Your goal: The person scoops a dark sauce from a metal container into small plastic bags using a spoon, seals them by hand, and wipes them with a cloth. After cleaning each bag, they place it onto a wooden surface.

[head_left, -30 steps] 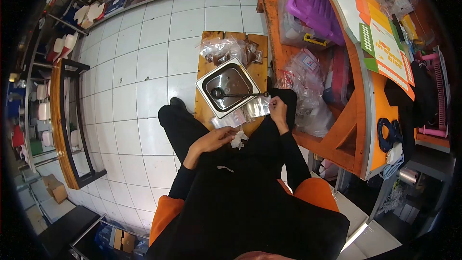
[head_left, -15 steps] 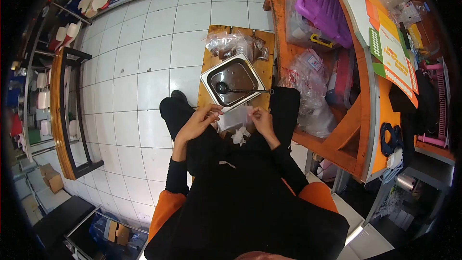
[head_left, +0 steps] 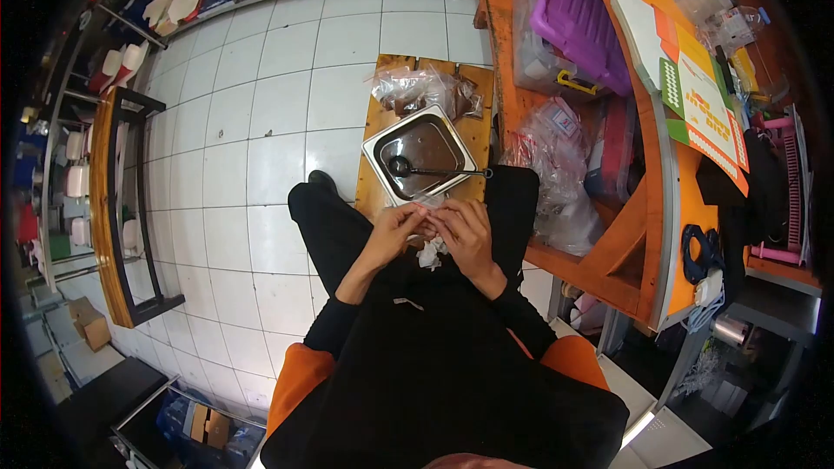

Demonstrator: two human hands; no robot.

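Observation:
Fingertips of my left hand (head_left: 391,233) and my right hand (head_left: 466,233) meet in a pinch over my lap. Between them is a small clear plastic bag (head_left: 427,201), mostly covered by the fingers. Just beyond stands a rectangular metal pan (head_left: 372,149) with dark brown liquid inside. A black ladle (head_left: 400,166) rests in it, its handle lying across the right rim. Below my fingers is a crumpled white tissue (head_left: 430,254). Clear bags with brown contents (head_left: 421,91) lie behind the pan on the low wooden table (head_left: 375,122).
At right an orange wooden shelf (head_left: 599,274) holds a heap of plastic bags (head_left: 556,156) and a purple basket (head_left: 578,22). Blue-black scissors (head_left: 698,254) lie on the orange tabletop. A wooden bench (head_left: 111,208) stands on the tiled floor at left.
My hands have come together from either side of the plastic bag. The left hand has moved right and closed its fingers on it; the right has shifted slightly, still pinching.

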